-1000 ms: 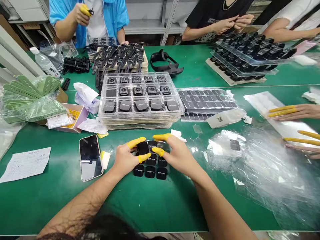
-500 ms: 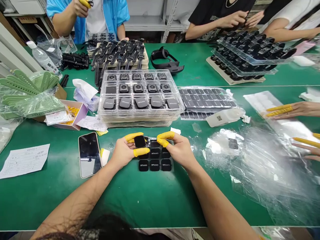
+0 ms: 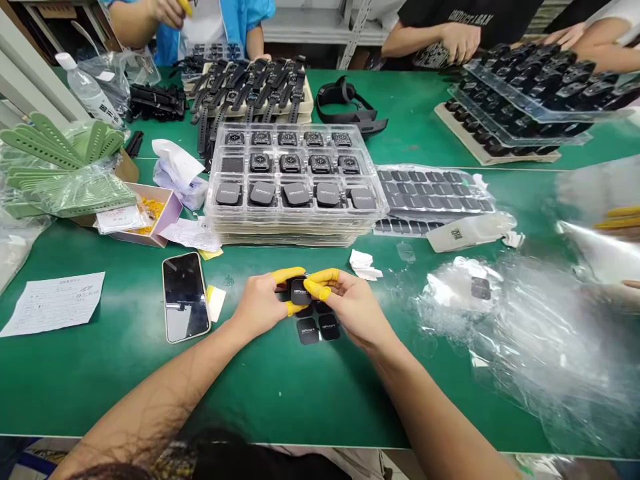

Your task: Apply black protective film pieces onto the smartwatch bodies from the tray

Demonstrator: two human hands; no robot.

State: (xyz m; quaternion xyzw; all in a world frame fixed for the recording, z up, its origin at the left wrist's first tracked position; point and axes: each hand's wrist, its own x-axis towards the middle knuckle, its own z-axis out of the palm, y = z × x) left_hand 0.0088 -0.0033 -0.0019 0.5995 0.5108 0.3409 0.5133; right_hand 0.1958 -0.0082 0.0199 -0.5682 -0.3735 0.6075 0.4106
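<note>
My left hand [image 3: 260, 305] and my right hand [image 3: 347, 307] meet over the green table [image 3: 280, 393], both with yellow finger cots. Together they pinch one small black square watch body [image 3: 301, 292] with white lettering on its face. Under them lies a sheet of black square stickers [image 3: 315, 328] on clear film. A stack of clear trays [image 3: 295, 193] holding several black watch bodies stands just beyond my hands.
A phone [image 3: 185, 305] lies left of my hands, a paper form [image 3: 53, 302] further left. Green straps [image 3: 55, 173], a pink box [image 3: 165, 217] and a bottle [image 3: 85, 90] sit far left. Crumpled clear film [image 3: 530, 333] covers the right. Other people work along the far edge.
My hands have drawn together and my right fingers now pinch the watch body too. The view has shifted, so the table things sit slightly lower and to the right.
</note>
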